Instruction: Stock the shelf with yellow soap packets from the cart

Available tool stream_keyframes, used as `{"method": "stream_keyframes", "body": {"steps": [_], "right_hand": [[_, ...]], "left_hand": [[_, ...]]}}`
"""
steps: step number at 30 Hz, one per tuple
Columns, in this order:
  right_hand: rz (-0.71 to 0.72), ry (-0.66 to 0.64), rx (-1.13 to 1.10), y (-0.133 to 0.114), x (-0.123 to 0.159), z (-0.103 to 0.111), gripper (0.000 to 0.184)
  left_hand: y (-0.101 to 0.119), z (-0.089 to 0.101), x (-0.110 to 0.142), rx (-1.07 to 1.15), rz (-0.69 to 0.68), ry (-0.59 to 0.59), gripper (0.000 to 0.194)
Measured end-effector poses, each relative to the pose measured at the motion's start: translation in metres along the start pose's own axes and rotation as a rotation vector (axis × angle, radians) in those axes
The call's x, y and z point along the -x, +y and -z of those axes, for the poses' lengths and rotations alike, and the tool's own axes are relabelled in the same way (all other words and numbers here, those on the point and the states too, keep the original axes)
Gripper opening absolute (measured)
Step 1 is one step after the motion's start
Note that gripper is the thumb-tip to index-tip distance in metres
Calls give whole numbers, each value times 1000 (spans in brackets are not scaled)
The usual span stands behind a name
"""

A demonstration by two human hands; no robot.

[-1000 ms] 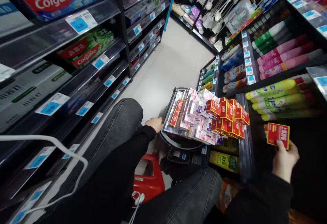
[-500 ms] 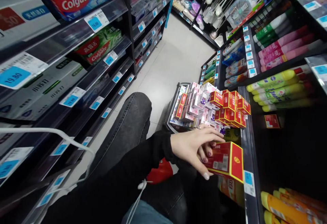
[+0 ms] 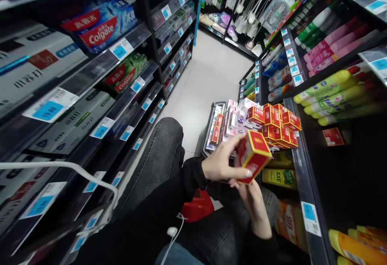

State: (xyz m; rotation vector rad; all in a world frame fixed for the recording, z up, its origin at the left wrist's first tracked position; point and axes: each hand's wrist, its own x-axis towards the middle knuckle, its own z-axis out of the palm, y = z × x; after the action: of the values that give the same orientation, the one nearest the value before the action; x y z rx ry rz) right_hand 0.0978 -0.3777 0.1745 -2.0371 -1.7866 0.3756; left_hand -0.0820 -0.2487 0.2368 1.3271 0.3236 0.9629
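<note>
Store aisle [image 3: 210,73], red box [image 3: 253,162] slanting, emblem [image 3: 258,139] up

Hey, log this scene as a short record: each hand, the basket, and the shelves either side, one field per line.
Left hand: left hand gripping a red box
Right hand: right hand at the box's lower end; grip partly hidden
Basket: basket with white boxes and stacked red boxes
Right shelf: yellow bottles; below them, a single red carton
Left shelf: blue-and-red toothpaste box; price tags along the edges
</note>
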Motion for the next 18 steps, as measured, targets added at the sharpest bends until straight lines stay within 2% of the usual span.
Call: {"method": "stream_keyframes", "body": {"steps": [1,2,5,8,10,12,14,18], "right_hand": [[-29,5,-72,11,7,2,42],[-56,31,-89,25,15,5,39],[-163,212,84,81,48,7,52],[-290,377,284,129,81,-8,70],[-349,448,333,148,95,-20,64],[-363,492,325,156,100,-29,50],[-346,531,292,157,98,-33,39],[-348,550,214,155,88,-34,32]], "left_hand": [[-6,9,-3,71,20,62,75],[-13,20,-9,137,45,138,75],[-37,65,-37,222,117,437,68],[-67,115,-82,177,264,646,58],[-91,145,-116,82,369,748,55],[-120,167,-147,-6,469,772,56],[-149,182,-170,-58,585,747,55],[-195,191,-197,-111,755,716,50]]}}
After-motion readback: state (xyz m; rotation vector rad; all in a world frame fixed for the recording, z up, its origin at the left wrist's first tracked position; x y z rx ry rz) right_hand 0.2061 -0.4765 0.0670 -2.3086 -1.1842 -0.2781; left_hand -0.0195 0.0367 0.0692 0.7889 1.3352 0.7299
